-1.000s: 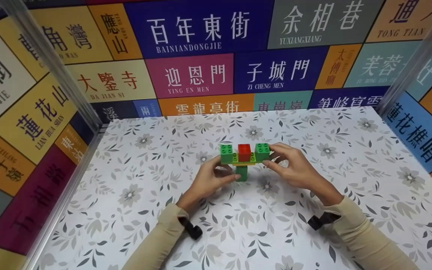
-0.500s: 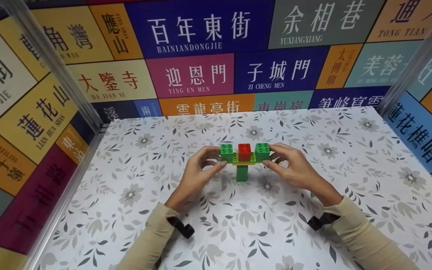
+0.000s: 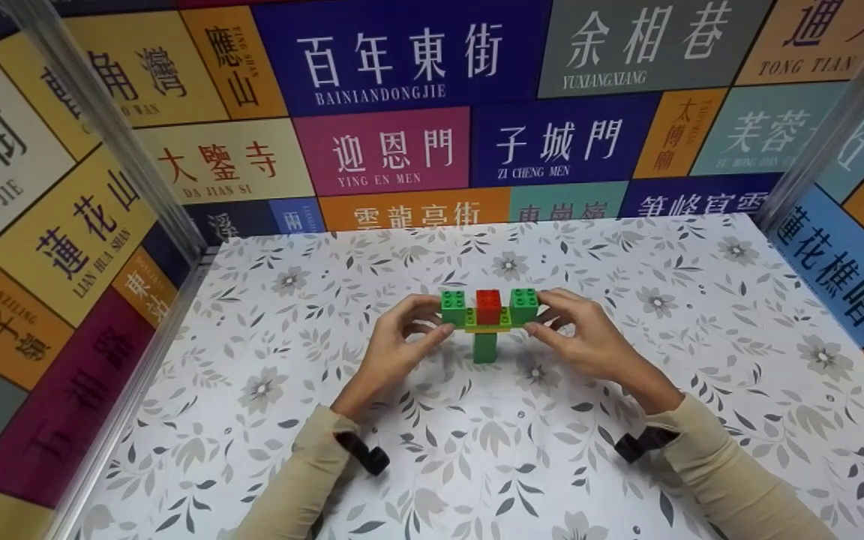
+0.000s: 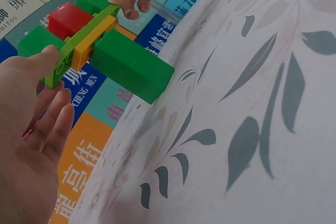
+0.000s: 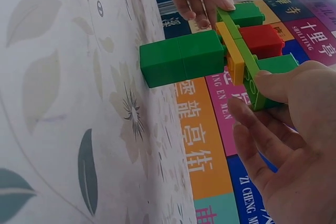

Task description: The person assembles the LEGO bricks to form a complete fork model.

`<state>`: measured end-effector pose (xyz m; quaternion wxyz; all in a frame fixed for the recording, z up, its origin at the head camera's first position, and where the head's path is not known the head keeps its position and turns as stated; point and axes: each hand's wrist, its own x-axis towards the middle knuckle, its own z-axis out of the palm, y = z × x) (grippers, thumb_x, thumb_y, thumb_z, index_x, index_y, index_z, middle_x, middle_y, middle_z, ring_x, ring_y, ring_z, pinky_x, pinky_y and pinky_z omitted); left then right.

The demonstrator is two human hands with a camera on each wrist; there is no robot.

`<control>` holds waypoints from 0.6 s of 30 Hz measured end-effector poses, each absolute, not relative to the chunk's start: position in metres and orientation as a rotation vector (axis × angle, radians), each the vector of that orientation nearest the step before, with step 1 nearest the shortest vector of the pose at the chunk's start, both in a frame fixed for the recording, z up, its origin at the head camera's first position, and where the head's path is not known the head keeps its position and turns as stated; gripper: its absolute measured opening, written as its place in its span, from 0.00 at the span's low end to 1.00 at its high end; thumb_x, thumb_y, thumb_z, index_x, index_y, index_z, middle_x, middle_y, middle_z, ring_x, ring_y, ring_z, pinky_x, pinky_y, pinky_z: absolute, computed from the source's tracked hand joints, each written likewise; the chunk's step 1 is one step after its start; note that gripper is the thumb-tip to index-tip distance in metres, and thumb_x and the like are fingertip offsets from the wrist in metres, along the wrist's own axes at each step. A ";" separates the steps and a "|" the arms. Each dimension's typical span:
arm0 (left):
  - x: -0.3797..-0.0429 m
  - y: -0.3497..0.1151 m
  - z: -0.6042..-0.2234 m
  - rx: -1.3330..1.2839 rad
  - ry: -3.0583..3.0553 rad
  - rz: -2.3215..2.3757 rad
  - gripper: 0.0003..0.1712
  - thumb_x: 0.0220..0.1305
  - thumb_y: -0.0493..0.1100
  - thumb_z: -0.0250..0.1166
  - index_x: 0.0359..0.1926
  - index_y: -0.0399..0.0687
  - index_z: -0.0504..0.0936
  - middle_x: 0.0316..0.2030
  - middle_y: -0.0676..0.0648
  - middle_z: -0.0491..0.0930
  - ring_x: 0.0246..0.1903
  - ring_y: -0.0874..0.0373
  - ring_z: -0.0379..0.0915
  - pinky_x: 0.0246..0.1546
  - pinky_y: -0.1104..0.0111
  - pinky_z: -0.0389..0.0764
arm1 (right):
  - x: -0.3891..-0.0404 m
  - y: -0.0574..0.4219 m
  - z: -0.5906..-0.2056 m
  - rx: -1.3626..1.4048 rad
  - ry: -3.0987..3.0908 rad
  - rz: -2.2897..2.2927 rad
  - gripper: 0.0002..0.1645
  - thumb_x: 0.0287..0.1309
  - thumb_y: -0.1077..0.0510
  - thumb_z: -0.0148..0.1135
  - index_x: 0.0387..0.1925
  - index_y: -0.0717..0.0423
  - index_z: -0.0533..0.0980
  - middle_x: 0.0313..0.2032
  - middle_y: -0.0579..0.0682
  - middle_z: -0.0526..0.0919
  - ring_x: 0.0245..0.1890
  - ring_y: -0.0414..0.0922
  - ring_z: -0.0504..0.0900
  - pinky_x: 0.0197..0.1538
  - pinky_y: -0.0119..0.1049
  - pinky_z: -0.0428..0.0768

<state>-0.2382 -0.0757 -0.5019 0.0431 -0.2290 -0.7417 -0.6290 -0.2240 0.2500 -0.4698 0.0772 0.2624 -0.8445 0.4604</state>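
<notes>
A toy-brick structure stands upright on the table, its stem two stacked green bricks [image 3: 484, 348]. Across the top of the stem lies a yellow piece [image 4: 84, 52] with a lime-green layer [image 5: 251, 69] over it. Along that bar sit a red brick [image 3: 487, 307] in the middle, a left green brick [image 3: 452, 308] and a right green brick [image 3: 523, 304]. My left hand [image 3: 394, 341] pinches the bar's left end between thumb and fingers. At the opposite end, my right hand [image 3: 591, 339] pinches the bar the same way, thumb toward me.
The white tabletop [image 3: 417, 420] has a grey leaf-and-flower print. Behind it rises a wall of coloured sign panels [image 3: 394, 67], with more panels along the left and right sides. Clear posts [image 3: 132, 142] mark the corners.
My left hand has moved from beside the stem, where its thumb touched the green brick, up to the bar's left end. My right hand and the structure have stayed nearly in place.
</notes>
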 end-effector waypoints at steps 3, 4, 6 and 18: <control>-0.238 -0.077 -0.501 -0.696 -2.275 -1.922 0.23 0.70 0.52 0.76 0.62 0.55 0.83 0.53 0.51 0.89 0.50 0.53 0.86 0.55 0.59 0.88 | -0.224 0.250 -0.471 0.787 -2.528 1.382 0.23 0.71 0.56 0.73 0.64 0.54 0.84 0.55 0.50 0.88 0.45 0.46 0.91 0.49 0.35 0.89; -0.238 -0.077 -0.501 -0.691 -2.280 -1.923 0.23 0.70 0.52 0.77 0.62 0.56 0.83 0.53 0.51 0.89 0.50 0.54 0.86 0.55 0.59 0.88 | -0.224 0.250 -0.471 0.789 -2.527 1.383 0.23 0.71 0.55 0.73 0.64 0.54 0.84 0.55 0.50 0.88 0.45 0.46 0.91 0.49 0.35 0.89; -0.238 -0.078 -0.502 -0.687 -2.281 -1.929 0.23 0.69 0.52 0.77 0.61 0.56 0.83 0.53 0.51 0.89 0.50 0.53 0.86 0.55 0.59 0.89 | -0.224 0.250 -0.470 0.789 -2.532 1.389 0.23 0.71 0.56 0.73 0.64 0.55 0.83 0.55 0.50 0.88 0.46 0.46 0.91 0.50 0.36 0.89; -0.239 -0.079 -0.504 -0.687 -2.286 -1.957 0.24 0.69 0.52 0.77 0.61 0.55 0.83 0.54 0.51 0.89 0.53 0.54 0.87 0.56 0.60 0.89 | -0.224 0.250 -0.470 0.783 -2.557 1.378 0.25 0.70 0.56 0.74 0.65 0.58 0.83 0.56 0.52 0.88 0.46 0.48 0.91 0.51 0.38 0.90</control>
